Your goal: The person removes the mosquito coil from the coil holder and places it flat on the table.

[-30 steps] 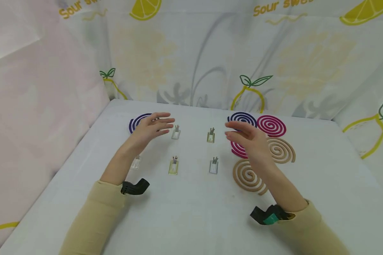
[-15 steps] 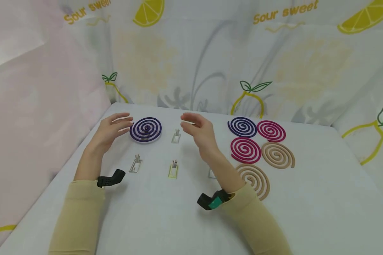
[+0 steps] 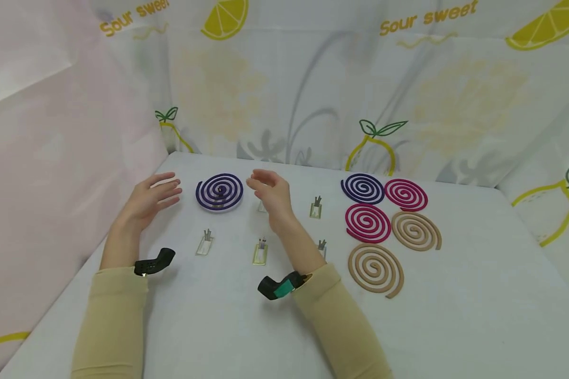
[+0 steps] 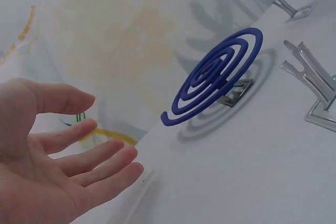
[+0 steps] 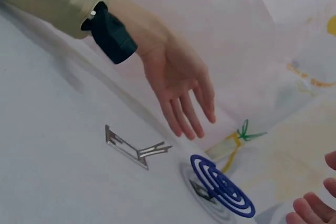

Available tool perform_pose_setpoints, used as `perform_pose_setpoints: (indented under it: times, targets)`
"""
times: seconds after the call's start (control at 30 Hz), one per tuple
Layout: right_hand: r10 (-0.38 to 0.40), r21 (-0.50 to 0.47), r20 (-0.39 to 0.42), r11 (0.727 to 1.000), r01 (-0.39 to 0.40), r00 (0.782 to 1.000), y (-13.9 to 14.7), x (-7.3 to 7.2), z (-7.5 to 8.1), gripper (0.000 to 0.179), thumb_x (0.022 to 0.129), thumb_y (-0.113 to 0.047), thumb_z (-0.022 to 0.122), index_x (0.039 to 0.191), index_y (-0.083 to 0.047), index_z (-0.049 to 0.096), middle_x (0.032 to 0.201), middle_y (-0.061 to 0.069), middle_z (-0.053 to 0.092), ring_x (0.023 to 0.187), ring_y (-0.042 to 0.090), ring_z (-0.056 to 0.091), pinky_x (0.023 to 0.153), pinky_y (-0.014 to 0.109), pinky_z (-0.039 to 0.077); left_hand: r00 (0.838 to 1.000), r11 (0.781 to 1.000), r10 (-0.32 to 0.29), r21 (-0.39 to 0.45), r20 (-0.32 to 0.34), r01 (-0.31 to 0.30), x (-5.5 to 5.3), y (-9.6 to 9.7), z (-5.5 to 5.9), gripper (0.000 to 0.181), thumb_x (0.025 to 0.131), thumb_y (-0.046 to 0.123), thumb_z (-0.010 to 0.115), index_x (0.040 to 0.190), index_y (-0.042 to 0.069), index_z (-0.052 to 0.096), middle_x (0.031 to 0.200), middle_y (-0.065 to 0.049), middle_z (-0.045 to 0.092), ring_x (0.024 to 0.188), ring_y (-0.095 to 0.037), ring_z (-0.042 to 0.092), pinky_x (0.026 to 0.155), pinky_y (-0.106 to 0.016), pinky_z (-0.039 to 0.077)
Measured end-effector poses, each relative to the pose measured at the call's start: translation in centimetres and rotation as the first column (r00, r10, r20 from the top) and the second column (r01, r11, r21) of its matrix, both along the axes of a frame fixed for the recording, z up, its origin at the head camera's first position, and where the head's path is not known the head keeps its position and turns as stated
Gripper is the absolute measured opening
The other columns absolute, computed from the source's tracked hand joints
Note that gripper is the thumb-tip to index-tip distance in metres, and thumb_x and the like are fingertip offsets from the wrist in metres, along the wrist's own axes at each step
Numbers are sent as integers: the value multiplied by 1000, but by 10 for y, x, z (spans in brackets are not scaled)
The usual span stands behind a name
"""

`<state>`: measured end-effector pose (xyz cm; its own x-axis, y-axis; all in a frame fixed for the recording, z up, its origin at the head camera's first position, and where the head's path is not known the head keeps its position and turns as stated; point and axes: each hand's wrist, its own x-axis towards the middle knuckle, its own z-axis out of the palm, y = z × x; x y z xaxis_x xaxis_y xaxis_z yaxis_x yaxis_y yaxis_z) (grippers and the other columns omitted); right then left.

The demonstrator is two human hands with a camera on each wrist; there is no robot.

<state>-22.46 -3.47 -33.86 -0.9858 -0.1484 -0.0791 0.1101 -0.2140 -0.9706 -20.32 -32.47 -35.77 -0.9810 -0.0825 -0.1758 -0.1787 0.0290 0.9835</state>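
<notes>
A dark blue mosquito coil (image 3: 221, 190) sits raised on a small metal coil stand (image 4: 239, 94) at the back left of the table. Its shadow falls on the cloth below, seen in the left wrist view. To the left of this coil my left hand (image 3: 147, 202) hovers, fingers spread and holding nothing. On the other side, my right hand (image 3: 273, 197) is held in the air with loosely bent fingers, apart from the coil. It partly covers another metal stand (image 3: 262, 207) behind it. In the right wrist view, only fingertips (image 5: 310, 208) of the right hand show.
More upright-pronged stands stand on the white table: front left (image 3: 205, 245), front middle (image 3: 260, 252), back right (image 3: 315, 208) and one partly behind my right arm (image 3: 322, 247). Flat coils lie at right: blue (image 3: 362, 188), pink (image 3: 368, 223) (image 3: 406, 193) and tan (image 3: 374, 267) (image 3: 413, 230). Printed cloth walls enclose the table.
Both hands have moved left. The right hand came from above the flat coils to beside the raised blue coil; the left hand drew away from that coil, uncovering it.
</notes>
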Motion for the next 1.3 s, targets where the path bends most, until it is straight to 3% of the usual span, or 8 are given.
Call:
perform_pose_setpoints:
  times: [0.1, 0.27, 0.5, 0.7, 0.83, 0.97, 1.07, 1.3]
  targets:
    - [-7, -1, 20, 1000, 7, 1000, -3, -2, -8, 33, 91, -3, 68, 123, 0, 65, 122, 14, 65, 105, 17, 64, 104, 38, 51, 1000, 999, -2, 46, 28, 1, 0, -4, -2, 71, 101, 23, 60, 157, 5, 22, 144, -14, 44, 108, -6, 62, 98, -22, 51]
    - [11, 6, 47, 1000, -11, 999, -9, -4, -18, 35, 91, 0, 66, 125, 1, 64, 130, 21, 61, 107, 20, 64, 104, 38, 51, 1000, 988, -31, 149, 2, 31, 2, -7, -5, 64, 101, 14, 58, 154, 2, 23, 108, 12, 66, 103, -6, 68, 91, -21, 56]
    - [76, 31, 85, 996, -79, 993, -15, -4, -26, 40, 92, 4, 60, 132, 3, 59, 136, 21, 57, 117, 26, 60, 106, 38, 50, 994, 969, -104, 225, -24, 106, -2, -6, -11, 66, 103, 11, 54, 155, -3, 15, 102, 10, 72, 103, -8, 68, 92, -23, 56]
    - [132, 43, 101, 990, -137, 986, -13, -7, -35, 39, 95, 1, 58, 134, 1, 59, 140, 19, 54, 123, 29, 58, 105, 35, 50, 995, 964, -95, 250, -14, 95, -2, -10, -12, 66, 104, 7, 50, 156, -2, 11, 102, 8, 72, 103, -9, 69, 91, -22, 56]
    - [197, 48, 107, 978, -203, 974, -12, -9, -38, 40, 96, 0, 56, 137, 2, 56, 146, 17, 50, 130, 28, 54, 107, 35, 48, 993, 980, -120, 162, 19, 116, -3, -7, -11, 69, 105, 13, 50, 159, 1, 10, 124, -2, 62, 110, -7, 65, 106, -26, 48]
    - [274, 20, 123, 960, -279, 954, -11, -11, -42, 43, 98, 1, 53, 142, 3, 50, 151, 16, 45, 138, 27, 46, 111, 37, 45, 988, 982, -144, 127, 50, 137, -7, 2, -12, 66, 106, 13, 45, 160, 3, 7, 155, -24, 31, 123, -10, 57, 118, -33, 31]
    - [314, -18, 139, 949, -315, 939, -12, -13, -46, 45, 99, 1, 52, 144, 4, 47, 153, 15, 43, 142, 26, 42, 112, 37, 44, 988, 981, -141, 143, 68, 130, -11, 8, -13, 62, 108, 11, 39, 160, 5, 7, 163, -27, 16, 139, -21, 44, 120, -35, 26]
    - [352, -70, 151, 936, -345, 924, -13, -14, -50, 47, 100, 3, 50, 146, 5, 43, 156, 15, 39, 142, 26, 41, 113, 37, 43, 989, 981, -125, 163, 84, 110, -13, 12, -16, 61, 108, 11, 37, 161, 7, 7, 164, -26, 15, 147, -27, 29, 121, -35, 25]
